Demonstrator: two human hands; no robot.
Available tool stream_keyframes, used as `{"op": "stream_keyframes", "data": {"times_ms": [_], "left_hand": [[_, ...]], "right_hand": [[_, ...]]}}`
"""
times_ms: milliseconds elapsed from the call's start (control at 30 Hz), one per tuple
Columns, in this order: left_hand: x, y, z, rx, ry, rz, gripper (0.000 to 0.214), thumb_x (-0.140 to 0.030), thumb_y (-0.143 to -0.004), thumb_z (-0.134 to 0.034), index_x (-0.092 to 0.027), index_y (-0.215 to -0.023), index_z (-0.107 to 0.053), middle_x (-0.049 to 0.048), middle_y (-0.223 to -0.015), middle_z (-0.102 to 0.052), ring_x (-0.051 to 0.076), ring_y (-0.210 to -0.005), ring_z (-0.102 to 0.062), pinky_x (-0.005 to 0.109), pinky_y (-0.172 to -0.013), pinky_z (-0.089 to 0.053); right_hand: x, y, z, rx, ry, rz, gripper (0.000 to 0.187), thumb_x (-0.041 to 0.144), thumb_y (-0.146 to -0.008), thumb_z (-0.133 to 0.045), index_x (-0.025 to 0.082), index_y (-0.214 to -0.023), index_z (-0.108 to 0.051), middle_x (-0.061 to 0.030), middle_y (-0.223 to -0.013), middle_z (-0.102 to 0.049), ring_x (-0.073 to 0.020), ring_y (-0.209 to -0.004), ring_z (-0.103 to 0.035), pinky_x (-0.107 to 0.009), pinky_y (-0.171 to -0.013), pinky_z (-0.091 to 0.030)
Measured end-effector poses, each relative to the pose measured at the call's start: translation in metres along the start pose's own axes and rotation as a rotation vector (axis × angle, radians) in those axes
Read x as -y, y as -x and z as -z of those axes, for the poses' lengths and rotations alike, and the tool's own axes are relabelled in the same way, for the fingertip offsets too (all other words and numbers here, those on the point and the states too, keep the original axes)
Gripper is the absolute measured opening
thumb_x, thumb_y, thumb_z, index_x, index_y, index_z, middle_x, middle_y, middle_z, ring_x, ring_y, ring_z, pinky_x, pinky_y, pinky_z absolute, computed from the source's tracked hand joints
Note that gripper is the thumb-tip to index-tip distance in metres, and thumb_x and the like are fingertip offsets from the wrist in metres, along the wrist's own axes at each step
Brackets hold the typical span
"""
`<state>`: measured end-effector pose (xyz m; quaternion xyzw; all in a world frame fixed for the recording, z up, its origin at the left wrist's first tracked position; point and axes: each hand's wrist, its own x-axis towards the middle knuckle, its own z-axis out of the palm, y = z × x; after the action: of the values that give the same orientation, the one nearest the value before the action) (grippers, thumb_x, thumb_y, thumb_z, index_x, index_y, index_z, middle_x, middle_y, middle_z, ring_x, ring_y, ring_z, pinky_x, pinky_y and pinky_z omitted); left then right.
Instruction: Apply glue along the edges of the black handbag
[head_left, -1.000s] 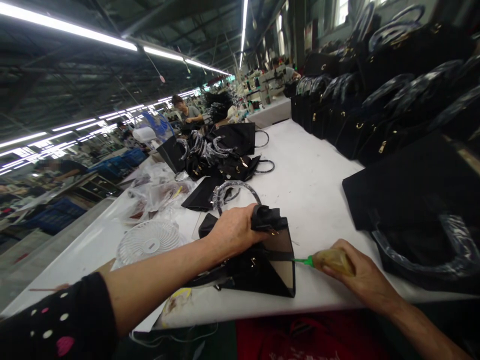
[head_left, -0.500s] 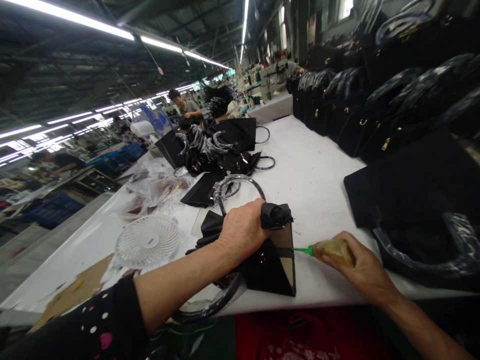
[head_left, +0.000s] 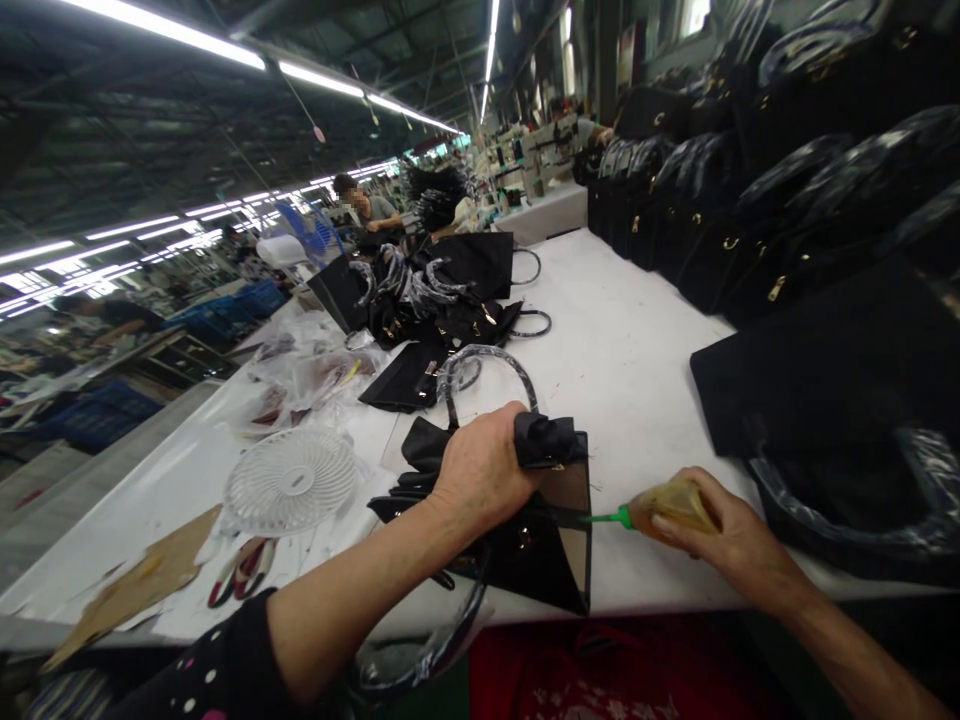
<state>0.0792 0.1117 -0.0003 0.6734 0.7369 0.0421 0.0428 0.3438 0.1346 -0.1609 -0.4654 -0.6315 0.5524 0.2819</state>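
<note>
My left hand [head_left: 486, 468] is closed around the bunched upper part of a black handbag [head_left: 536, 555], which lies on its side at the table's front edge. The bag's flat beige and black end faces right. One plastic-wrapped handle arches up behind my hand, and another hangs over the table edge. In my right hand [head_left: 724, 535] is a squeeze bottle [head_left: 671, 508] of yellowish liquid with a thin green nozzle, my fingers wrapped round it. The nozzle points left, its tip at the bag's end panel. Whether the tip touches the panel, I cannot tell.
A white round fan [head_left: 292, 482] lies left, with red-handled scissors [head_left: 242, 572] and brown cardboard [head_left: 150, 575] near it. Black bags [head_left: 435, 300] are heaped farther back. More bags [head_left: 825, 370] line the right side of the white table [head_left: 607, 330]. A person [head_left: 371, 208] works beyond.
The bottle in my right hand has shifted slightly down and right. The held bag sits slightly lower, and its front handle hangs farther down. The scissors have come into view beside my left sleeve.
</note>
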Motion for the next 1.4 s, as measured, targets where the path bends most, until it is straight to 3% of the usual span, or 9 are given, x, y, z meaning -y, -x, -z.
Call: {"op": "stream_keyframes", "data": {"times_ms": [200,367,533,667,800,933,1033,1200,1400], "left_hand": [[0.001,0.009,-0.009,-0.069,0.094,0.012,0.013,-0.031,-0.08,-0.065,-0.024,-0.089,-0.058,0.0018,-0.085,-0.071,0.025,-0.081,-0.068,0.033,-0.068,-0.043],[0.002,0.016,-0.012,-0.111,0.136,0.002,0.014,-0.027,-0.079,-0.066,-0.023,-0.092,-0.062,0.002,-0.087,-0.071,0.024,-0.084,-0.067,0.034,-0.073,-0.046],[0.002,0.016,-0.014,-0.133,0.13,0.002,0.013,-0.026,-0.08,-0.064,-0.023,-0.092,-0.063,0.0027,-0.088,-0.071,0.025,-0.086,-0.068,0.035,-0.075,-0.048],[0.002,0.016,-0.016,-0.143,0.104,-0.002,0.014,-0.024,-0.078,-0.064,-0.024,-0.092,-0.063,0.0019,-0.087,-0.071,0.025,-0.085,-0.067,0.036,-0.075,-0.048],[0.003,0.019,-0.017,-0.164,0.121,-0.005,0.013,-0.026,-0.079,-0.064,-0.024,-0.092,-0.062,0.0014,-0.087,-0.071,0.024,-0.084,-0.067,0.034,-0.074,-0.047],[0.005,0.022,-0.016,-0.183,0.139,-0.011,0.013,-0.026,-0.078,-0.067,-0.024,-0.09,-0.063,-0.0004,-0.083,-0.07,0.022,-0.08,-0.066,0.032,-0.071,-0.046],[0.005,0.025,-0.015,-0.199,0.169,-0.02,0.014,-0.026,-0.077,-0.071,-0.024,-0.088,-0.063,-0.0013,-0.082,-0.07,0.021,-0.077,-0.066,0.032,-0.07,-0.046],[0.006,0.03,-0.013,-0.21,0.206,-0.033,0.018,-0.02,-0.075,-0.073,-0.024,-0.09,-0.064,-0.0025,-0.082,-0.071,0.02,-0.076,-0.067,0.03,-0.069,-0.047],[0.008,0.037,-0.011,-0.227,0.249,-0.042,0.018,-0.021,-0.075,-0.075,-0.024,-0.089,-0.065,-0.0027,-0.082,-0.072,0.02,-0.077,-0.069,0.03,-0.068,-0.048]], "right_hand": [[0.001,0.009,0.0,0.079,-0.018,-0.011,0.041,0.063,-0.085,-0.069,0.025,-0.09,-0.053,0.0035,-0.074,-0.055,-0.0173,-0.068,-0.051,-0.031,-0.061,-0.041],[-0.002,0.018,-0.003,0.001,0.041,0.059,0.038,0.061,-0.089,-0.066,0.026,-0.094,-0.054,0.0026,-0.081,-0.056,-0.018,-0.073,-0.053,-0.033,-0.067,-0.042],[-0.005,0.028,-0.008,0.13,0.071,0.124,0.029,0.054,-0.095,-0.062,0.027,-0.099,-0.055,0.001,-0.089,-0.059,-0.0192,-0.079,-0.058,-0.035,-0.072,-0.045],[-0.008,0.033,-0.009,0.031,0.163,0.236,0.023,0.049,-0.098,-0.06,0.027,-0.104,-0.057,0.0006,-0.093,-0.058,-0.0182,-0.079,-0.058,-0.035,-0.073,-0.046],[-0.011,0.033,-0.009,0.093,0.14,0.217,0.021,0.048,-0.099,-0.058,0.028,-0.104,-0.057,0.0006,-0.093,-0.06,-0.0184,-0.08,-0.06,-0.034,-0.073,-0.047],[-0.013,0.034,-0.009,0.019,0.146,0.222,0.023,0.049,-0.097,-0.06,0.027,-0.102,-0.057,0.0002,-0.09,-0.06,-0.0189,-0.078,-0.06,-0.033,-0.07,-0.047],[-0.017,0.035,-0.008,0.093,0.093,0.193,0.023,0.05,-0.098,-0.059,0.027,-0.104,-0.057,-0.0003,-0.092,-0.063,-0.0197,-0.081,-0.062,-0.034,-0.072,-0.049],[-0.023,0.037,-0.008,-0.009,0.117,0.186,0.024,0.049,-0.096,-0.062,0.028,-0.107,-0.057,-0.0006,-0.094,-0.062,-0.0207,-0.082,-0.061,-0.035,-0.073,-0.048],[-0.017,0.044,-0.009,0.112,0.057,0.184,0.021,0.047,-0.098,-0.059,0.027,-0.103,-0.057,-0.0009,-0.092,-0.061,-0.02,-0.08,-0.06,-0.034,-0.073,-0.048]]}}
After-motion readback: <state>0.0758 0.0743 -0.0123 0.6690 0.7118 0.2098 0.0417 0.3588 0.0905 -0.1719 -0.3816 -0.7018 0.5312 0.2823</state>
